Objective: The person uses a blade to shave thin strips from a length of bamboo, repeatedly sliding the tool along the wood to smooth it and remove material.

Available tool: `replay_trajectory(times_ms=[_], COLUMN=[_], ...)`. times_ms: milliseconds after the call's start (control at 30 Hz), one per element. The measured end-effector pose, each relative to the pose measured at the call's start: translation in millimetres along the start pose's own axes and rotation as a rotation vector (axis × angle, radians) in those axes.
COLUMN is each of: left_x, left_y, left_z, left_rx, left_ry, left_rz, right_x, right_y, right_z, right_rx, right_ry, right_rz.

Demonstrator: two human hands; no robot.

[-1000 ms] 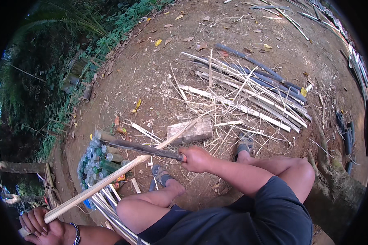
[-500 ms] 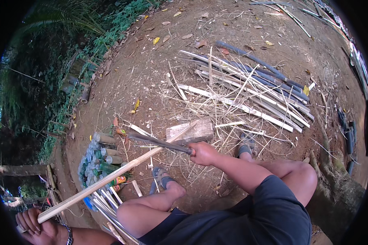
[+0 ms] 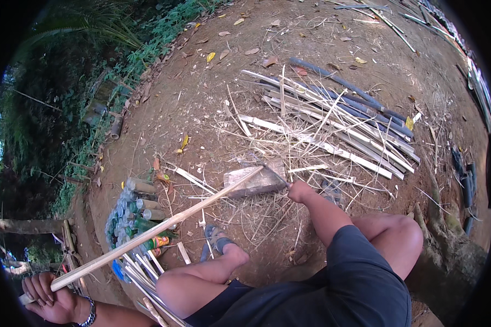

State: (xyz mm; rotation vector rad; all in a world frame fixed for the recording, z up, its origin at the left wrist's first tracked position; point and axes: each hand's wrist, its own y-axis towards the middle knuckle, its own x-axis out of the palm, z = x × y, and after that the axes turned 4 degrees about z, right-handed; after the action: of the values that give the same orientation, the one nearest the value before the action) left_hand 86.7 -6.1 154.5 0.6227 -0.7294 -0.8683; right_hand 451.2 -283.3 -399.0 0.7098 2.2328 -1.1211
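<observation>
My left hand (image 3: 50,298), at the lower left, is closed around one end of a long pale bamboo strip (image 3: 147,233). The strip slants up and away to the right, its far end lying on a short squared wooden block (image 3: 251,189) on the ground. My right hand (image 3: 301,192) is closed on the handle of a machete, just right of the block. Its dark, foreshortened blade (image 3: 276,174) points forward and left, its tip beside the strip's far end. Whether blade and strip touch, I cannot tell.
Beyond the block lies a pile of split bamboo (image 3: 333,122) with dark poles. Stacked bottles (image 3: 131,212) stand to the left, near more pale strips (image 3: 142,270) by my left knee. My sandalled feet (image 3: 218,240) flank the block. A tree trunk (image 3: 447,261) rises at the right.
My right hand has moved forward and right. The machete has swung from pointing left across the strip to pointing forward over the block. My left hand has shifted slightly, still gripping the strip.
</observation>
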Motion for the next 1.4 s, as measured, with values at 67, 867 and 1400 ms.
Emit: replay_trajectory(times_ms=[67, 867, 1400], left_x=[1.9, 53.7, 66.8], left_y=[-7.2, -102.4, -149.5], left_z=[-2.5, 9.0, 10.3], left_rx=[0.004, 0.111, 0.161], left_ry=[0.0, -0.032, 0.093], left_rz=[0.065, 0.213, 0.438], right_x=[-14.2, -32.2, -34.7], right_y=[14.5, -248.5, -269.0], right_z=[-2.7, -185.6, -175.4], right_rx=[-0.012, -0.541, -0.49], right_ry=[-0.088, 0.446, 0.131], right_rz=[-0.097, 0.155, 0.111])
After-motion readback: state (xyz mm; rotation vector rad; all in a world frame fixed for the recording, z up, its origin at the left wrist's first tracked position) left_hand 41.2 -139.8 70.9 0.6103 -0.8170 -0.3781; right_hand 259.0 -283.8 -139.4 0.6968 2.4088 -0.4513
